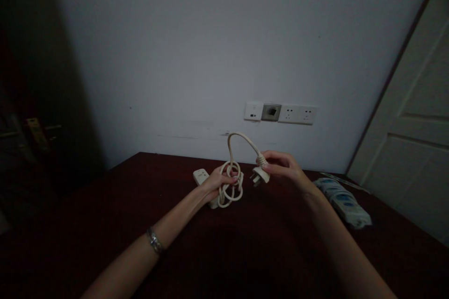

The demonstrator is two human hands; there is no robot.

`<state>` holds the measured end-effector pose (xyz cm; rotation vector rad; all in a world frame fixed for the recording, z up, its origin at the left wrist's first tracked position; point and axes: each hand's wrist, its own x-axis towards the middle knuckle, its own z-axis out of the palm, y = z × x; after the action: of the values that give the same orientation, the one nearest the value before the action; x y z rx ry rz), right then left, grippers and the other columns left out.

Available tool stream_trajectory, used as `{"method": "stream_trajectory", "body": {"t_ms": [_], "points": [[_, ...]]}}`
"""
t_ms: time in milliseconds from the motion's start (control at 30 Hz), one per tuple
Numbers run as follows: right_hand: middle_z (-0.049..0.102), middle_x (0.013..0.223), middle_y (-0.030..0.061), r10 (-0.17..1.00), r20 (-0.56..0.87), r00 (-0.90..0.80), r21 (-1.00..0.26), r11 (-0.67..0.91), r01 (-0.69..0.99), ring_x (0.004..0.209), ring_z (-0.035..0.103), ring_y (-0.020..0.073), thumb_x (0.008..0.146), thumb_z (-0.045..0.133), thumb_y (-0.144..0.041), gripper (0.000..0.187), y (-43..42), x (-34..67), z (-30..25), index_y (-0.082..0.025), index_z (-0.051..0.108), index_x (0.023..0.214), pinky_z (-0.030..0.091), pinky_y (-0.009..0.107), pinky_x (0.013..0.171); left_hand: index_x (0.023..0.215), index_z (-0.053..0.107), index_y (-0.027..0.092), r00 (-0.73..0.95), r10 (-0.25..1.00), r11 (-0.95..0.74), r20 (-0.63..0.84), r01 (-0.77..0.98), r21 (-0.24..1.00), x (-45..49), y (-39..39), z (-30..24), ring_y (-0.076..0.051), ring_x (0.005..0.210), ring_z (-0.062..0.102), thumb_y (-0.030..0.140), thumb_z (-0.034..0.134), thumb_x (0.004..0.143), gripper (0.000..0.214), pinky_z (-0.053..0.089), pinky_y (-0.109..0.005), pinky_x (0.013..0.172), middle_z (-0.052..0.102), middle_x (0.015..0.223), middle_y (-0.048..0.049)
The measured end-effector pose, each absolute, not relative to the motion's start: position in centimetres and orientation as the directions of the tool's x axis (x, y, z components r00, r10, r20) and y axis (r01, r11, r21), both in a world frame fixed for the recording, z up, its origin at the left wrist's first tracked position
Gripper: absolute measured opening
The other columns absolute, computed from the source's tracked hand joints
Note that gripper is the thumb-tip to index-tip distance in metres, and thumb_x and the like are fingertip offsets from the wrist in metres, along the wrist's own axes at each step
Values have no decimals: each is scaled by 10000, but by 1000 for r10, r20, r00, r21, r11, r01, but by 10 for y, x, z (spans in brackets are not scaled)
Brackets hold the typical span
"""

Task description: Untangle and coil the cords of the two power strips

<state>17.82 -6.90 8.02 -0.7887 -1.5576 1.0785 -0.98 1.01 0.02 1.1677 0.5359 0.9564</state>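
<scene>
My left hand point(221, 181) is closed around a looped bundle of white power cord point(224, 201). Behind and under that hand lies a white power strip point(200, 176), its middle hidden by my fingers. Between thumb and fingers, my right hand point(282, 166) pinches the white plug point(261, 175) at the cord's end, with its metal prongs pointing down and left. From the plug the cord arcs up and over to the left, back into the bundle. Both hands are over the dark red table point(168, 224).
On the right of the table lies another power strip point(343, 201), seemingly in clear wrapping. Wall sockets point(298, 114) and a grey wall plate point(271, 112) sit above the table's back edge. A white door point(417, 131) stands at the right; a dark door with a brass handle point(37, 133) is at the left.
</scene>
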Motion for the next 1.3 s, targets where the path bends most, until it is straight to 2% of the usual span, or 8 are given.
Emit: {"method": "stream_trajectory", "body": {"t_ms": [167, 333, 500, 633, 833, 1067, 1300], "points": [[619, 668, 8, 919, 356, -171, -934, 344, -94, 602, 572, 133, 608, 736, -337, 233, -65, 188, 80, -173, 647, 747, 440, 255, 571, 952, 522, 132, 517, 843, 65, 149, -372, 926, -10, 10, -2, -161, 675, 627, 118, 803, 474, 555, 498, -298, 644, 636, 889, -79], [638, 701, 10, 905, 357, -232, -927, 374, 33, 648, 585, 138, 584, 758, -323, 239, -65, 181, 81, -176, 643, 733, 462, 274, 642, 929, 518, 136, 438, 862, -138, 254, -278, 951, -7, 3, 0, -159, 710, 618, 139, 764, 541, 459, 495, -288, 648, 631, 854, -55], [653, 765, 13, 861, 398, -317, -899, 434, 49, 723, 604, 159, 605, 747, -321, 229, -63, 171, 76, -197, 625, 753, 480, 304, 696, 889, 538, 146, 403, 850, -281, 339, -197, 939, -2, 1, 0, -142, 764, 593, 95, 730, 553, 390, 473, -237, 666, 620, 838, -22], [635, 755, 7, 846, 408, -343, -883, 461, 89, 719, 592, 151, 631, 735, -326, 231, -61, 168, 72, -191, 598, 758, 479, 295, 677, 936, 534, 142, 393, 860, -250, 325, -230, 940, -2, 1, -3, -126, 737, 576, 111, 745, 549, 442, 468, -242, 680, 606, 840, -21], [629, 746, 11, 846, 449, -287, -839, 510, 191, 713, 585, 156, 652, 713, -352, 234, -53, 170, 64, -182, 592, 755, 470, 309, 687, 939, 534, 134, 379, 879, -188, 289, -282, 941, -2, -1, -1, -112, 679, 557, 177, 783, 540, 473, 452, -239, 641, 603, 835, -29], [626, 753, 17, 854, 465, -235, -832, 512, 213, 700, 583, 153, 662, 698, -302, 220, -34, 170, 37, -163, 600, 801, 466, 319, 691, 1005, 563, 142, 407, 842, -264, 353, -260, 929, -2, 4, -6, -146, 834, 569, 165, 772, 575, 478, 443, -274, 804, 613, 921, -43], [647, 844, 45, 829, 481, -286, -776, 554, 301, 766, 597, 175, 720, 656, -301, 199, -26, 171, 23, -175, 600, 862, 470, 343, 738, 1048, 559, 148, 411, 830, -302, 378, -239, 923, -2, 6, -8, -164, 887, 568, 205, 761, 614, 481, 440, -284, 824, 612, 973, -57]]}}
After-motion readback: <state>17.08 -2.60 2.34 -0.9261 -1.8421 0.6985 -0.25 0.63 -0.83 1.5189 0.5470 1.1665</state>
